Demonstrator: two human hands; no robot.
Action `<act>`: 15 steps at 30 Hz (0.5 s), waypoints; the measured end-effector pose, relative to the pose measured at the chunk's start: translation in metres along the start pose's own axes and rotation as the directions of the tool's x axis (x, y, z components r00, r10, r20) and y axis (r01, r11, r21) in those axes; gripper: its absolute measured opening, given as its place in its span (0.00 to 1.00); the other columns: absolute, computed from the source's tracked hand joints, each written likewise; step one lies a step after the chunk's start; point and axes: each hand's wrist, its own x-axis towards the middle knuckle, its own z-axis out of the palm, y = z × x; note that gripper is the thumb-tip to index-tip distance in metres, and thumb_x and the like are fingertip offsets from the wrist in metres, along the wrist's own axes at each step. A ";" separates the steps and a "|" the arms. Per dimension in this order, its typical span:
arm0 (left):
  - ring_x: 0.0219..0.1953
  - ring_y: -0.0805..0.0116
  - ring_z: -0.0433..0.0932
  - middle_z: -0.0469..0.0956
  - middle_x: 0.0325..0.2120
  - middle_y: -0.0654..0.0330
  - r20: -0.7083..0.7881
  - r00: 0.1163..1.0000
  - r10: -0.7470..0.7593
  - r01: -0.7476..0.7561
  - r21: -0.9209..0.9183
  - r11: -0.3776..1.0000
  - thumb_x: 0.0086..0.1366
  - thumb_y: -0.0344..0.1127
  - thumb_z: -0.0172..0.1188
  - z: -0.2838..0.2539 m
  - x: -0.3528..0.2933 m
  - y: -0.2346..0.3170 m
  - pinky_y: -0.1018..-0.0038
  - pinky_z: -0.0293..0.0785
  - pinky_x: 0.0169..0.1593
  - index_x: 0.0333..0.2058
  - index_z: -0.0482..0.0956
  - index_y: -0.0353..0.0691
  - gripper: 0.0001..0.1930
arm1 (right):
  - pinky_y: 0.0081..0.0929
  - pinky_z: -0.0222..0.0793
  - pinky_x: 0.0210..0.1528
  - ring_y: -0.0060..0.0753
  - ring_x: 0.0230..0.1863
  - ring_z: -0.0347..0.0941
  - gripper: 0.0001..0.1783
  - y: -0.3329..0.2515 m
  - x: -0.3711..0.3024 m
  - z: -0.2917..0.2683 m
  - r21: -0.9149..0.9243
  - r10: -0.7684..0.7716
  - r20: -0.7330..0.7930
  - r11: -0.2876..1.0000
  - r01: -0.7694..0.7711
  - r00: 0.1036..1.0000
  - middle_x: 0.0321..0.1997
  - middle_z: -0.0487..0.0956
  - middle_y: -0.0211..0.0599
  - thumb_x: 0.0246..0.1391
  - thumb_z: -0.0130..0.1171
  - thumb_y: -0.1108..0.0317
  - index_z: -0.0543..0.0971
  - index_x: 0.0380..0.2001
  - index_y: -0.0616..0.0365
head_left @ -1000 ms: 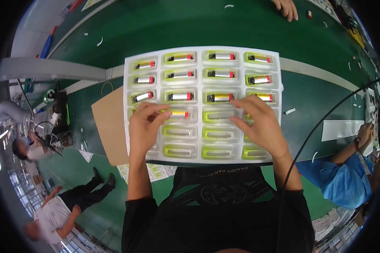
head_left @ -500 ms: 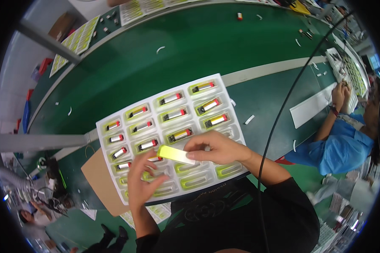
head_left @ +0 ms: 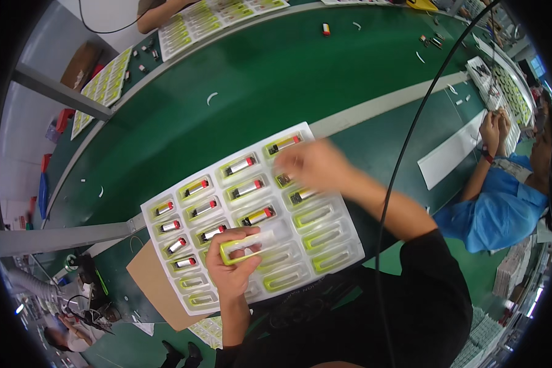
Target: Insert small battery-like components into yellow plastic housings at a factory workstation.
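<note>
My left hand [head_left: 232, 270] is closed around a small rectangular shell [head_left: 230, 250], yellow-green at one end and fading to pale, held above the near middle of a white tray [head_left: 276, 214]. Over the tray's right-hand rows, my right hand [head_left: 316, 165] is smeared by motion, so its fingers and anything in them cannot be made out. Yellow-green casings lie in the tray's pockets. Many carry a small silver or yellow battery-like cylinder [head_left: 257, 217] with a red end and a black end. The nearer right pockets hold a casing [head_left: 330, 260] without a cylinder.
Beneath the tray is a brown cardboard sheet [head_left: 156, 282]. A black cable [head_left: 405, 153] hangs across the right side. Beyond the green table [head_left: 184, 129], another person's arm [head_left: 159, 15] is beside more trays. A co-worker in blue [head_left: 497, 202] sits at right, near a white strip [head_left: 451, 153].
My right hand has left the shell and moved up over the tray's far right rows. The left hand now grips the shell. The whole view has shifted slightly.
</note>
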 end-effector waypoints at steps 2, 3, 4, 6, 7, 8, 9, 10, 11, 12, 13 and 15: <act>0.43 0.60 0.81 0.80 0.40 0.48 -0.079 0.997 -0.003 0.013 0.120 0.993 0.52 0.21 0.68 0.002 0.003 0.004 0.72 0.79 0.44 0.47 0.74 0.32 0.22 | 0.34 0.75 0.34 0.42 0.31 0.79 0.07 0.051 0.066 -0.041 -0.312 -0.188 -0.373 0.948 0.068 0.909 0.32 0.82 0.42 0.52 0.60 0.68 0.82 0.33 0.58; 0.40 0.61 0.82 0.79 0.39 0.50 -0.161 0.986 -0.044 0.068 0.149 0.987 0.50 0.22 0.66 0.005 0.003 0.006 0.70 0.81 0.43 0.46 0.73 0.33 0.22 | 0.38 0.75 0.36 0.46 0.33 0.80 0.08 0.076 0.100 -0.062 -0.336 -0.136 -0.505 0.941 -0.049 0.852 0.31 0.82 0.42 0.53 0.60 0.66 0.81 0.34 0.57; 0.41 0.62 0.81 0.79 0.39 0.52 -0.166 0.985 -0.036 0.056 0.114 0.992 0.50 0.20 0.66 0.002 0.002 0.006 0.71 0.80 0.44 0.46 0.74 0.33 0.22 | 0.42 0.75 0.39 0.49 0.36 0.80 0.11 0.112 0.136 -0.083 -0.416 -0.114 -0.586 0.892 -0.178 0.802 0.33 0.82 0.44 0.54 0.59 0.63 0.81 0.37 0.57; 0.43 0.64 0.81 0.79 0.39 0.55 -0.184 0.983 -0.025 0.036 0.057 0.998 0.51 0.17 0.66 -0.005 -0.001 0.004 0.71 0.78 0.46 0.46 0.74 0.32 0.22 | 0.49 0.73 0.50 0.58 0.49 0.76 0.27 0.164 0.185 -0.125 -0.453 0.035 -0.618 0.801 -0.392 0.786 0.49 0.77 0.55 0.54 0.58 0.49 0.75 0.49 0.60; 0.43 0.66 0.80 0.79 0.39 0.56 -0.239 0.970 -0.037 0.054 0.065 0.996 0.51 0.17 0.66 -0.007 -0.001 0.004 0.72 0.77 0.46 0.46 0.74 0.32 0.22 | 0.50 0.72 0.52 0.60 0.51 0.74 0.34 0.176 0.205 -0.137 -0.382 0.137 -0.675 0.776 -0.503 0.725 0.52 0.75 0.58 0.53 0.57 0.43 0.74 0.50 0.62; 0.43 0.67 0.80 0.79 0.39 0.56 -0.300 0.952 -0.061 0.085 0.067 0.994 0.51 0.17 0.66 -0.010 0.000 0.003 0.73 0.76 0.47 0.46 0.74 0.33 0.22 | 0.50 0.71 0.54 0.63 0.53 0.73 0.40 0.194 0.219 -0.145 -0.310 0.244 -0.715 0.730 -0.610 0.655 0.54 0.73 0.61 0.51 0.57 0.36 0.73 0.51 0.65; 0.42 0.69 0.80 0.79 0.39 0.57 -0.344 0.934 -0.091 0.121 0.067 0.990 0.52 0.17 0.66 -0.012 0.003 0.005 0.74 0.75 0.47 0.46 0.74 0.33 0.22 | 0.50 0.69 0.57 0.62 0.57 0.71 0.52 0.231 0.229 -0.169 -0.264 0.324 -0.728 0.680 -0.684 0.604 0.57 0.70 0.62 0.47 0.55 0.28 0.70 0.54 0.70; 0.42 0.70 0.79 0.79 0.39 0.58 -0.385 0.920 -0.077 0.109 0.063 0.992 0.52 0.18 0.66 -0.013 -0.001 0.009 0.75 0.74 0.47 0.47 0.74 0.33 0.22 | 0.51 0.69 0.57 0.66 0.55 0.72 0.49 0.222 0.239 -0.151 -0.292 0.331 -0.722 0.651 -0.701 0.608 0.57 0.71 0.66 0.52 0.47 0.27 0.74 0.53 0.67; 0.41 0.71 0.79 0.79 0.38 0.58 -0.398 0.915 -0.064 0.091 0.051 0.995 0.52 0.18 0.66 -0.011 0.000 0.014 0.76 0.73 0.47 0.47 0.74 0.33 0.22 | 0.51 0.69 0.57 0.64 0.56 0.72 0.46 0.224 0.244 -0.150 -0.351 0.334 -0.685 0.627 -0.696 0.647 0.58 0.70 0.63 0.53 0.50 0.29 0.75 0.53 0.63; 0.41 0.71 0.78 0.79 0.38 0.59 -0.398 0.916 -0.057 0.077 0.035 0.996 0.52 0.19 0.66 -0.010 -0.001 0.018 0.77 0.73 0.47 0.48 0.74 0.32 0.22 | 0.50 0.69 0.57 0.62 0.56 0.72 0.39 0.228 0.247 -0.150 -0.401 0.291 -0.692 0.606 -0.687 0.660 0.56 0.73 0.58 0.54 0.52 0.33 0.77 0.52 0.59; 0.43 0.72 0.76 0.78 0.40 0.57 -0.366 0.929 -0.059 0.080 0.042 0.996 0.53 0.21 0.66 -0.015 -0.002 0.017 0.77 0.73 0.47 0.50 0.73 0.33 0.23 | 0.50 0.70 0.55 0.59 0.54 0.73 0.32 0.231 0.251 -0.152 -0.467 0.223 -0.673 0.612 -0.639 0.706 0.54 0.75 0.54 0.56 0.53 0.40 0.79 0.50 0.56; 0.45 0.72 0.75 0.77 0.43 0.56 -0.346 0.938 0.004 0.023 0.074 0.997 0.54 0.22 0.65 -0.022 -0.001 0.017 0.76 0.71 0.49 0.52 0.72 0.33 0.25 | 0.49 0.71 0.51 0.57 0.48 0.75 0.24 0.226 0.248 -0.139 -0.597 0.031 -0.584 0.661 -0.455 0.811 0.50 0.77 0.51 0.59 0.53 0.47 0.80 0.48 0.53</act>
